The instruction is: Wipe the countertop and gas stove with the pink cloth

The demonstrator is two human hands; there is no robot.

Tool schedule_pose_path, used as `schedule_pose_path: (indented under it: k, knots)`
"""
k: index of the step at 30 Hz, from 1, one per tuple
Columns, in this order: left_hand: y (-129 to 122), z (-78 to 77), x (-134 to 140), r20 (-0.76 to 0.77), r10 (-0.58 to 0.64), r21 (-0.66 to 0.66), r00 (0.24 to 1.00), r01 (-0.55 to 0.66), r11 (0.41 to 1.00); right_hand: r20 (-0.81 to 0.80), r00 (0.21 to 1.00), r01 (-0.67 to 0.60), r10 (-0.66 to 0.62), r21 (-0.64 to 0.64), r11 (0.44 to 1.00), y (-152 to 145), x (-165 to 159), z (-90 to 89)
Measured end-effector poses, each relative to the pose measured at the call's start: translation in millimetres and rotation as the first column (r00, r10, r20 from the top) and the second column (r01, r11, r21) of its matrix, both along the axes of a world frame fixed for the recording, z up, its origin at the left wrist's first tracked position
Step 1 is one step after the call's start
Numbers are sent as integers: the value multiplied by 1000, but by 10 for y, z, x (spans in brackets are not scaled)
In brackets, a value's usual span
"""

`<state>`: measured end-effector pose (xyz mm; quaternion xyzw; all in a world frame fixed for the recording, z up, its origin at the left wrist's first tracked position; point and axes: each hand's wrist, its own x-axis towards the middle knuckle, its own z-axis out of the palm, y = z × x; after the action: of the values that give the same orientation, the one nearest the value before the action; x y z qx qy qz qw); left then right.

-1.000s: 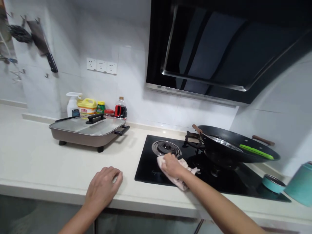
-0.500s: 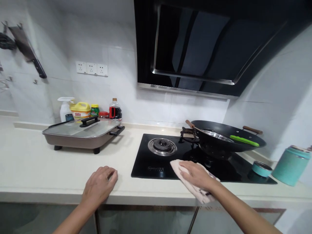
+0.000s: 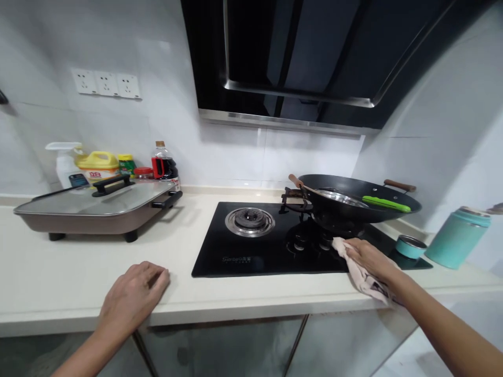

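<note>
My right hand [image 3: 367,256] is closed on a pale pink cloth [image 3: 359,275], which touches the front right part of the black gas cooktop [image 3: 251,264]. Part of the cloth hangs over the counter's front edge. The two black knobs [image 3: 299,242] sit just left of the cloth. Above it, a large black wok [image 3: 353,209] stands on the right burner, holding a green-handled utensil [image 3: 387,203] and something shiny metal. My left hand [image 3: 133,290] rests on the counter left of the cooktop, fingers loosely curled, with nothing in it.
An electric pan [image 3: 94,214] with a glass lid stands at left, bottles [image 3: 163,162] behind it. A teal flask [image 3: 458,238] and its teal cup [image 3: 411,246] are at right. The range hood [image 3: 291,57] overhangs the cooktop. The left burner [image 3: 250,221] is bare.
My right hand has moved to the right with the cloth, from the cooktop's front middle to below the wok, bunching the cloth. My left hand stays on the counter. The view has shifted right and down.
</note>
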<state>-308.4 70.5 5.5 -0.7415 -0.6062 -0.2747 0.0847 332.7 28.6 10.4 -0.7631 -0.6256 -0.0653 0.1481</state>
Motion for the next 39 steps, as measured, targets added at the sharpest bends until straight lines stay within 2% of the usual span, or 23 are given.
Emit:
schedule_pose_path:
  k: [4,8,13,19,22,24,27,31,35,39]
  knots:
    - [20,-6,-7,7,5,-21,1000,-5,1000,-75,991,-114,108,-87,990,405,-39,98]
    - [19,30,-9,14,35,-60,999,-34,998,-69,992,-114,107,-112,987,798,-123,133]
    - [16,76,-20,18,51,-81,999,-49,995,-37,996,-82,78,-146,986,948,-181,168]
    - [54,55,-23,-10,127,-89,992,-128,988,21,1000,26,-23,-144,989,727,-224,143]
    - [51,86,14,-67,200,-57,978,-204,977,14,993,118,-117,-154,981,569,-210,113]
    - [43,115,46,-83,224,-100,971,-232,968,3,981,193,-195,-158,968,444,-197,99]
    - [36,136,85,-81,220,-163,972,-231,959,-2,953,299,-303,-160,941,225,-226,93]
    - [24,124,124,-68,193,-165,979,-202,965,22,918,394,-395,-145,908,-101,-437,77]
    - [0,116,165,-62,159,-166,985,-167,972,80,919,394,-387,-120,911,-379,-831,31]
    - [-26,105,187,-62,132,-164,989,-140,976,162,954,269,-252,-96,958,-497,-1356,11]
